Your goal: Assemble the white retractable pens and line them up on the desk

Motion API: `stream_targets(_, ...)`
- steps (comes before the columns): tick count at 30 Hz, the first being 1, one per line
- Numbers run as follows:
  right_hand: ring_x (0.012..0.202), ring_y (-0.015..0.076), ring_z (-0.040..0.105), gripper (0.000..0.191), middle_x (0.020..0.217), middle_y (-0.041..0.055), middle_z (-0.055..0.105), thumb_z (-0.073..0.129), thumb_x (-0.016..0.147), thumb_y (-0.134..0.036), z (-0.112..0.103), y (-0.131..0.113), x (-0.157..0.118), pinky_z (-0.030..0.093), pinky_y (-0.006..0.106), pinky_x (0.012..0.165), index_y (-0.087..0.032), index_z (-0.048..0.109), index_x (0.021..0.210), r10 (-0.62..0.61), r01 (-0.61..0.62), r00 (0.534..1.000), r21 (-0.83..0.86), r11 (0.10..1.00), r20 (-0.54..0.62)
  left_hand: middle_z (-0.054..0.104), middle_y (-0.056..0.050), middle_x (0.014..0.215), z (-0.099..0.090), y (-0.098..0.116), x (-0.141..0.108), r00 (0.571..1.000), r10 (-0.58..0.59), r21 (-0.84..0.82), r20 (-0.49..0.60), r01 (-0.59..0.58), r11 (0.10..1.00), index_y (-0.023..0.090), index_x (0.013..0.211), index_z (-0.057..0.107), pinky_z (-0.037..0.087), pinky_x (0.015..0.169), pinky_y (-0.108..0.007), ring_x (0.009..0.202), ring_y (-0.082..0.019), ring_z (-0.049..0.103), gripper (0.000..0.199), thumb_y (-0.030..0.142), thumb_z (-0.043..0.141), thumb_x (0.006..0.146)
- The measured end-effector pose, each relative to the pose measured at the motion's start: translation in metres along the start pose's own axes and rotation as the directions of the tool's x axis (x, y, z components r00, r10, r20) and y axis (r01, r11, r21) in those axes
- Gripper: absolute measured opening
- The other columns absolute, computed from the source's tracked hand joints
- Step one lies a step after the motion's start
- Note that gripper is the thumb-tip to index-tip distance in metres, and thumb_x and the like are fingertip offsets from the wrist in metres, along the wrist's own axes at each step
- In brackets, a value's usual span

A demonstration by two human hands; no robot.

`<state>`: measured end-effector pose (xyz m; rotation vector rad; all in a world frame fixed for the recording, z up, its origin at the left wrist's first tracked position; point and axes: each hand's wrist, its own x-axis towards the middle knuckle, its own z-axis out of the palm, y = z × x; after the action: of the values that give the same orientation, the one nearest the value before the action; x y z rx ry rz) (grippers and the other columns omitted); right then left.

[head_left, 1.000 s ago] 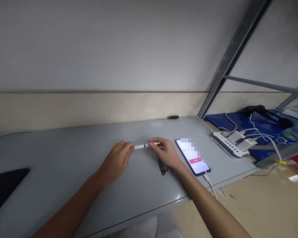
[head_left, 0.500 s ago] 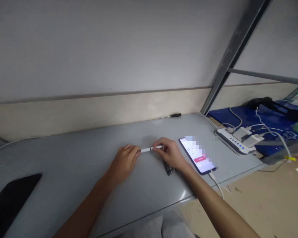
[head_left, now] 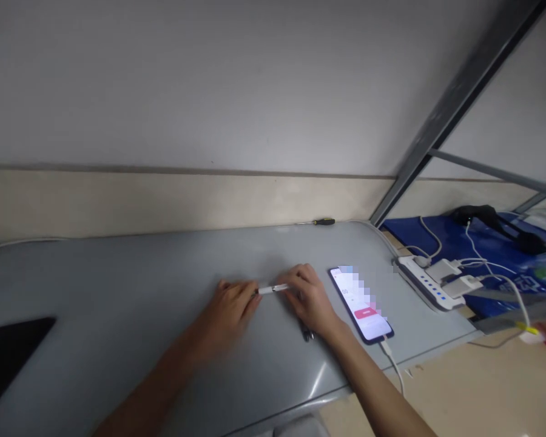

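A slim white pen [head_left: 267, 290] with dark bands is held level between my two hands, just above the grey table [head_left: 164, 267]. My left hand [head_left: 234, 303] pinches its left end. The fingers of my right hand [head_left: 306, 295] close round the right end and hide its tip. Beneath my right hand lie a few dark pens [head_left: 306, 334], mostly covered by the hand and wrist.
Right of my right hand lies a lit phone [head_left: 361, 306] on a white cable. Beyond it is a power strip [head_left: 430, 284] with plugged chargers. A screwdriver [head_left: 324, 222] lies by the wall. At far left is a black flat object [head_left: 13, 358].
The view has tilted and shifted a little. Both hands still hold the pen, and my right hand now covers more of the dark pens below it.
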<state>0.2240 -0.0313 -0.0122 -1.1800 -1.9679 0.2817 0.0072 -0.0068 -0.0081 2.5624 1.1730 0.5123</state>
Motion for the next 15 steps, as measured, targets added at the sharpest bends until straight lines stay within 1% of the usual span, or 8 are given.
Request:
stream_targets(2,0.093,0.0232,0.05,0.02,0.096,0.0088,0.061,0.059,0.087,-0.014,-0.0025,-0.0022,-0.0011,0.045,0.037,0.081,-0.021,0.068,0.104,-0.015,0.017,1.0,-0.081,0.997,0.02,0.064,-0.001,0.081,0.0008,-0.0019,0.0001,1.0,0.007,0.005,-0.006,-0.007,1.0,0.021,0.087,0.056,0.037,0.08,-0.035,0.077,-0.019,0.059,0.027,0.029,0.034,0.099)
stream_targets(4,0.099,0.0254,0.049,0.023,0.104,0.0102,0.063,0.062,0.088,-0.024,-0.0054,-0.0048,-0.0025,0.042,0.041,0.086,-0.021,0.066,0.111,-0.013,0.021,0.999,-0.164,0.986,0.049,0.065,-0.001,0.081,0.002,-0.0047,0.0003,1.0,0.024,0.021,-0.017,-0.024,0.999,0.021,0.085,0.055,0.037,0.079,-0.035,0.075,-0.018,0.059,0.026,0.027,0.034,0.099)
stream_targets(5,0.1,0.0258,0.049,0.024,0.105,0.0102,0.064,0.06,0.09,-0.026,-0.0066,-0.0058,-0.0031,0.041,0.042,0.086,-0.021,0.066,0.112,-0.009,0.019,0.998,-0.196,0.98,0.056,0.065,-0.001,0.081,0.0027,-0.0062,0.0004,0.999,0.036,0.034,-0.024,-0.035,0.999,0.021,0.084,0.055,0.036,0.078,-0.035,0.075,-0.018,0.059,0.025,0.026,0.035,0.099)
stream_targets(7,0.101,0.0254,0.05,0.021,0.103,0.0091,0.067,0.054,0.093,-0.024,-0.0076,-0.0063,-0.0042,0.039,0.043,0.086,-0.022,0.066,0.11,0.007,0.01,0.997,-0.241,0.97,0.072,0.065,0.0,0.08,0.0041,-0.0084,0.0005,0.997,0.065,0.052,-0.034,-0.063,0.997,0.02,0.083,0.054,0.035,0.076,-0.034,0.074,-0.018,0.059,0.024,0.024,0.037,0.099)
stream_targets(9,0.099,0.0246,0.052,0.02,0.097,0.0078,0.069,0.051,0.095,-0.02,-0.007,-0.0051,-0.0049,0.037,0.042,0.085,-0.022,0.067,0.105,0.019,0.0,0.997,-0.253,0.968,0.075,0.065,0.0,0.079,0.0049,-0.0093,0.0003,0.996,0.085,0.052,-0.035,-0.083,0.995,0.02,0.083,0.054,0.035,0.076,-0.034,0.074,-0.018,0.059,0.023,0.022,0.037,0.099)
stream_targets(11,0.097,0.0244,0.052,0.018,0.095,0.0072,0.069,0.051,0.095,-0.019,-0.006,-0.0032,-0.0053,0.036,0.042,0.084,-0.022,0.068,0.102,0.015,0.001,0.998,-0.233,0.972,0.067,0.065,0.0,0.079,0.0048,-0.009,-0.0001,0.996,0.084,0.041,-0.026,-0.083,0.996,0.02,0.083,0.053,0.035,0.076,-0.034,0.073,-0.018,0.059,0.022,0.021,0.037,0.098)
stream_targets(15,0.095,0.0242,0.053,0.014,0.097,0.007,0.068,0.056,0.092,-0.019,-0.0054,-0.0011,-0.0058,0.038,0.041,0.082,-0.022,0.066,0.101,-0.02,0.021,1.0,-0.187,0.982,0.008,0.065,0.0,0.08,0.0026,-0.0065,-0.0008,0.999,0.052,0.021,0.01,-0.052,0.998,0.02,0.084,0.053,0.035,0.077,-0.034,0.075,-0.018,0.059,0.023,0.021,0.036,0.099)
